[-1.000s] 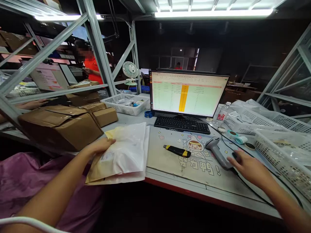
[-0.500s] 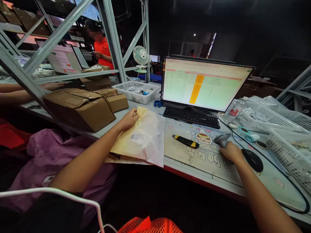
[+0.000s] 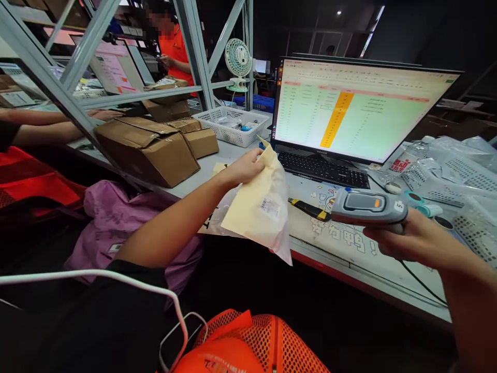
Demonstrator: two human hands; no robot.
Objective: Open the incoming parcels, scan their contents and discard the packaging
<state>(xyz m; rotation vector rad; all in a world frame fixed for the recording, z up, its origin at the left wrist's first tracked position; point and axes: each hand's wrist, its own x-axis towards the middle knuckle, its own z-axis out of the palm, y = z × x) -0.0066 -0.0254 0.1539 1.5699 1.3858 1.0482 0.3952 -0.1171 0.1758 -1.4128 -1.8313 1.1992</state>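
My left hand (image 3: 248,167) pinches the top edge of a pale yellow and white plastic mailing bag (image 3: 254,202), which hangs tilted over the table's front edge. A small white barcode label (image 3: 269,207) shows on the bag's face. My right hand (image 3: 417,235) is wrapped round the handle of a grey barcode scanner (image 3: 365,204), held above the desk with its head pointing left toward the bag. Beneath the scanner's head lies a black and yellow utility knife (image 3: 309,209). Under the held bag, another clear bag with black print (image 3: 209,223) rests partly hidden at the table edge.
A monitor (image 3: 365,109) and black keyboard (image 3: 322,168) stand behind. Cardboard boxes (image 3: 151,150) and a white basket (image 3: 233,124) are at left, with a small fan (image 3: 238,57). More baskets (image 3: 430,176) line the right. A co-worker in orange (image 3: 176,52) stands beyond the metal rack.
My right hand has lifted the scanner off the desk and turned it toward the bag. My left hand has raised the bag and tilted its label side. The view has shifted somewhat.
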